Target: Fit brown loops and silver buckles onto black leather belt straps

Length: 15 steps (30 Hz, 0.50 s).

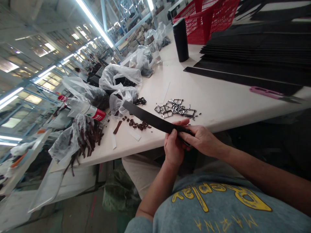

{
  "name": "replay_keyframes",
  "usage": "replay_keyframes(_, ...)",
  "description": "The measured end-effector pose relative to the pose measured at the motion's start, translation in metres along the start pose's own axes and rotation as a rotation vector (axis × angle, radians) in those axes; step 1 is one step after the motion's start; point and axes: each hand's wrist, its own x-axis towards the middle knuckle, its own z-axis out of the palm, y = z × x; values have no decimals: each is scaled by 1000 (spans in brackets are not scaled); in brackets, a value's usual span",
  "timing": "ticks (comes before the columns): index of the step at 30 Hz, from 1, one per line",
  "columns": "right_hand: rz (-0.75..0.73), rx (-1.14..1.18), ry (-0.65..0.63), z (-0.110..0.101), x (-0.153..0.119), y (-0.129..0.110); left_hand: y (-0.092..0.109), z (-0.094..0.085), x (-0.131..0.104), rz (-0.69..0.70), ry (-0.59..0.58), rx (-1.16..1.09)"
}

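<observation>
Black belt strap [150,119] is pinched at its near end by both hands: left hand [173,147] fingers curled tight round it, right hand [202,139] fingers closed over the top. Free end overhangs the table edge [218,106], beyond the fingertips. Metal buckles [175,108] lie just past the fingertips. Strap is best kept flat and untwisted, grip held close to the end.

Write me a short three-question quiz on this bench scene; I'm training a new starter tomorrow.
1. True or false: both hands grip the black strap.
2. What lies on the table just beyond the strap? A) metal buckles B) scissors C) coins
3. What colour is the basket at the far end?

Key: 1 true, left hand and right hand hold one end. 2 A, metal buckles. 3 red.
</observation>
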Motion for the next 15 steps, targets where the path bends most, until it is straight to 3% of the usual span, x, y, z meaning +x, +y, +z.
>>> replay_keyframes(9, -32, -106, -22, 0, 2, 1, 4, -5, 3, -56, -98, 22)
replay_keyframes(15, 21, 121, -146, -1, 2, -1, 5, -5, 0, -61, -139, -20)
